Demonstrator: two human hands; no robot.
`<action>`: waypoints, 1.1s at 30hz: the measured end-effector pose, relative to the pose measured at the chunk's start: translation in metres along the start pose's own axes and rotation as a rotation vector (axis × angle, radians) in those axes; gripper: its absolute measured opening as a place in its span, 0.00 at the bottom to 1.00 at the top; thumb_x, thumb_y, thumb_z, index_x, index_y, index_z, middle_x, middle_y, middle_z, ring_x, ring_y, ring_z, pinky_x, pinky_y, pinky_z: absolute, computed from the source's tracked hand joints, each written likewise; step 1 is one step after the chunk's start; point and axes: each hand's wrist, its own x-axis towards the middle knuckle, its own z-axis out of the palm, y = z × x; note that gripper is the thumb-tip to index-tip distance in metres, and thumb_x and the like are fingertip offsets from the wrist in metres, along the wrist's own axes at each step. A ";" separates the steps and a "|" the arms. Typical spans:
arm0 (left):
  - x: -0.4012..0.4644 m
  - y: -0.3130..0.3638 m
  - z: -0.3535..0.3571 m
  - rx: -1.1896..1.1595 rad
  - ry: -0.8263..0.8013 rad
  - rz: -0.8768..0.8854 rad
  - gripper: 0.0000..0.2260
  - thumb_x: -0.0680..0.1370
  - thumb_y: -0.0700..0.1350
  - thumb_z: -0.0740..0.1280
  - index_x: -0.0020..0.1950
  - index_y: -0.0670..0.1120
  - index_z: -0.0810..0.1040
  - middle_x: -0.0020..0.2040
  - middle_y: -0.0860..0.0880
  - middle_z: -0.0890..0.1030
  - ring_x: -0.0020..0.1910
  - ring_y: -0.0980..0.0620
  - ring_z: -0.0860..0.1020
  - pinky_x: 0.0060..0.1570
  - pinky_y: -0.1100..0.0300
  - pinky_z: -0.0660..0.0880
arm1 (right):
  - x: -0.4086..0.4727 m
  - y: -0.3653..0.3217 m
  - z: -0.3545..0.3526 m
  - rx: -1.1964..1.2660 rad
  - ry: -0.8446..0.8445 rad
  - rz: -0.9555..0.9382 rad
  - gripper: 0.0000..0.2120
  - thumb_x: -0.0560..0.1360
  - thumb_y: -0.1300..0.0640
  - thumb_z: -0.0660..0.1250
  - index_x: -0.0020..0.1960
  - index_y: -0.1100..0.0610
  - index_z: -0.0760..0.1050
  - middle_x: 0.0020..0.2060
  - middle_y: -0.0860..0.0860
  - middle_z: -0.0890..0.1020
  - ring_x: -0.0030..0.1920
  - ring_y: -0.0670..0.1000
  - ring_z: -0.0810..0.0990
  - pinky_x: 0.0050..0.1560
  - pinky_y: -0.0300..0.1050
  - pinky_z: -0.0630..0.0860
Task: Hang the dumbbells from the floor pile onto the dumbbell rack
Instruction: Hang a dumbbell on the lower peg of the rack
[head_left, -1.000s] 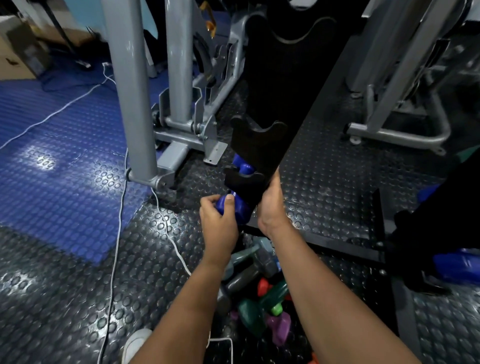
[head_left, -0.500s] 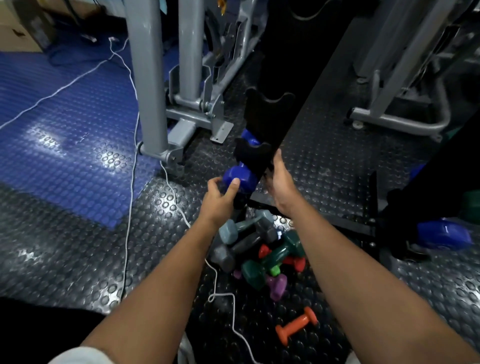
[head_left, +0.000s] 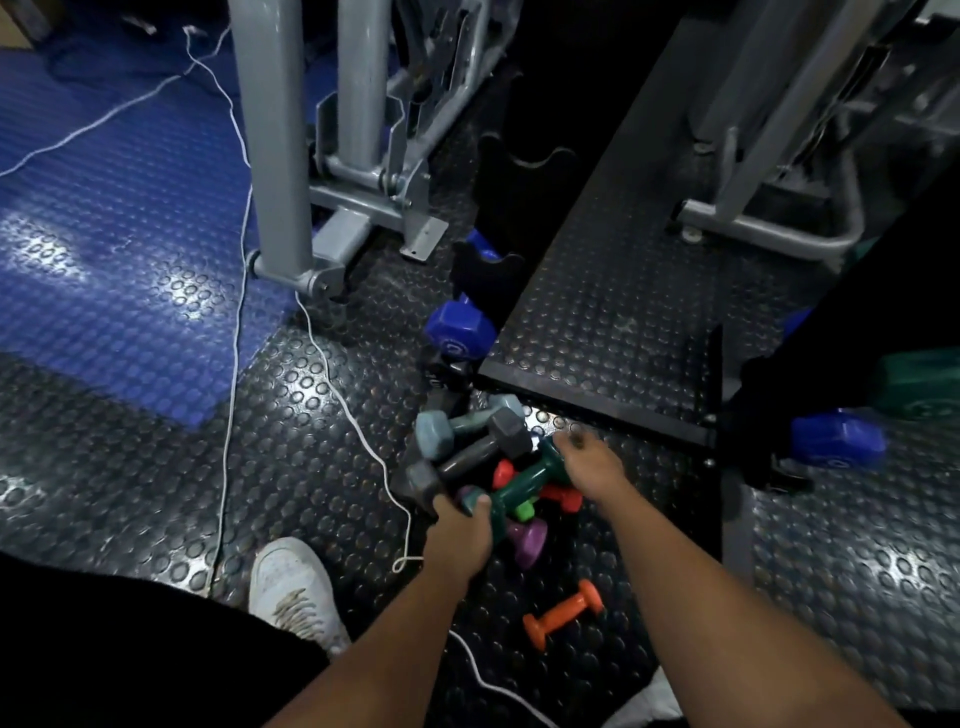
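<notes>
A pile of small dumbbells lies on the studded black floor: grey ones (head_left: 470, 457), a dark green one (head_left: 524, 480), red, lime and purple (head_left: 530, 540) ones. My left hand (head_left: 460, 530) grips one end of the dark green dumbbell. My right hand (head_left: 589, 460) grips its other end. A blue dumbbell (head_left: 457, 330) hangs on the lowest cradle of the black dumbbell rack (head_left: 485, 265). An orange dumbbell (head_left: 563, 613) lies apart, nearer to me.
A grey machine frame (head_left: 275, 156) stands at the left of the rack, with a white cable (head_left: 234, 312) trailing over the floor. My white shoe (head_left: 291, 587) is beside the pile. Another blue dumbbell (head_left: 836, 439) and a black rack leg stand at the right.
Both hands left the blue dumbbell, now hanging on the rack's lowest cradle, and dropped to the floor pile, where they took hold of the dark green dumbbell.
</notes>
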 end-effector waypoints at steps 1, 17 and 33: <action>-0.001 0.002 0.002 -0.036 -0.002 -0.006 0.29 0.84 0.60 0.62 0.74 0.40 0.62 0.68 0.33 0.78 0.66 0.33 0.78 0.67 0.45 0.74 | 0.001 0.003 0.005 -0.007 -0.010 0.002 0.37 0.83 0.33 0.57 0.83 0.56 0.62 0.80 0.59 0.68 0.79 0.62 0.66 0.79 0.57 0.64; 0.008 0.035 0.024 -0.687 0.064 -0.353 0.29 0.80 0.55 0.73 0.64 0.51 0.53 0.54 0.42 0.76 0.51 0.41 0.81 0.46 0.46 0.80 | 0.002 0.012 0.010 0.050 0.049 -0.127 0.27 0.77 0.35 0.70 0.68 0.51 0.76 0.57 0.51 0.83 0.58 0.55 0.81 0.56 0.48 0.76; -0.071 0.119 -0.084 -0.727 -0.475 -0.023 0.22 0.76 0.54 0.71 0.58 0.37 0.84 0.46 0.36 0.85 0.38 0.40 0.84 0.36 0.55 0.80 | -0.074 -0.058 -0.078 0.491 0.169 -0.387 0.20 0.73 0.39 0.77 0.61 0.45 0.80 0.55 0.45 0.85 0.56 0.49 0.85 0.63 0.54 0.81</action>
